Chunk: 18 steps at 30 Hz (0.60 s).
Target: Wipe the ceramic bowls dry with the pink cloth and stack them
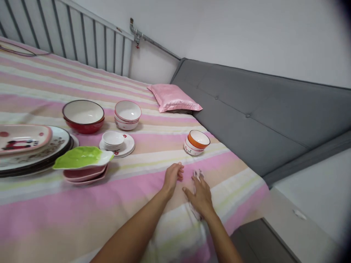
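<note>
My left hand (172, 176) rests on the striped pink bedsheet (131, 193) with its fingers curled loosely; nothing shows in it. Just to its right, my right hand (200, 195) lies on the sheet over a small pale object (196, 175), perhaps a crumpled cloth or wrapper, which pokes out past the fingertips. Whether the fingers grip it is unclear. A stack of small bowls, orange one on top (197, 140), sits a short way beyond both hands.
Dishes stand on the bed to the left: a green leaf-shaped dish on pink plates (82, 157), small saucers (116, 143), white bowls (127, 115), a red bowl (83, 116), large plates (33, 149). A pink pillow (172, 98) lies by the grey padded headboard (260, 117).
</note>
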Motion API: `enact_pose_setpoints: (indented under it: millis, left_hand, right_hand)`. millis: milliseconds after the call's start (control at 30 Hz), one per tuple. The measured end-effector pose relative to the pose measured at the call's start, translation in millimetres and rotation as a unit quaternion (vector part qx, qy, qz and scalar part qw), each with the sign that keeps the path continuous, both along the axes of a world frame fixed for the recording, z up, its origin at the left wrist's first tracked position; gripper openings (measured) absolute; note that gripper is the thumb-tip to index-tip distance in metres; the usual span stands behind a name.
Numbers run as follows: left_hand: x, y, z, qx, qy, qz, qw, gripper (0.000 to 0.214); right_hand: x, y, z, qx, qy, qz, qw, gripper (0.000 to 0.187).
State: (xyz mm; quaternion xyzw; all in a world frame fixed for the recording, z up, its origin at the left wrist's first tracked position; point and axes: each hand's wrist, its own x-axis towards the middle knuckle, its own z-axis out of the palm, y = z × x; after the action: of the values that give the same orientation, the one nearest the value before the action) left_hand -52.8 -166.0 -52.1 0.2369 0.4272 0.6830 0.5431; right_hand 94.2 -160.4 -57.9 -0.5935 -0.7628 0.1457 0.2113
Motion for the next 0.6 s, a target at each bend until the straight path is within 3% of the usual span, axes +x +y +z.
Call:
enact_pose_setpoints:
  millis: [100, 233, 433, 600]
  left_hand:
    - [2.3, -8.7, -5.4, 0.002, 0.047, 0.000, 0.999, 0.032]
    - [1.4, -30.6, -9.0, -0.006, 0.106, -0.014, 0.994, 0.029]
    - [-8.4, -87.1, -11.4, 0.011, 0.202, -0.055, 0.978, 0.025]
    - [-22.6, -131.7, -2.1, 0.030, 0.273, -0.061, 0.960, 0.015]
  right_hand:
    - [-3.2, -15.8, -11.9, 0.068, -0.040, -0.008, 0.997, 0.043]
    - [-7.4, -34.5, -7.2, 0.079, -0.028, -0.056, 0.995, 0.041]
    - [-22.5, -67.4, 2.4, 0.071, -0.045, -0.136, 0.987, 0.035]
    - [-34.2, -83.6, 2.6, 0.081, -0.056, -0.179, 0.979, 0.035]
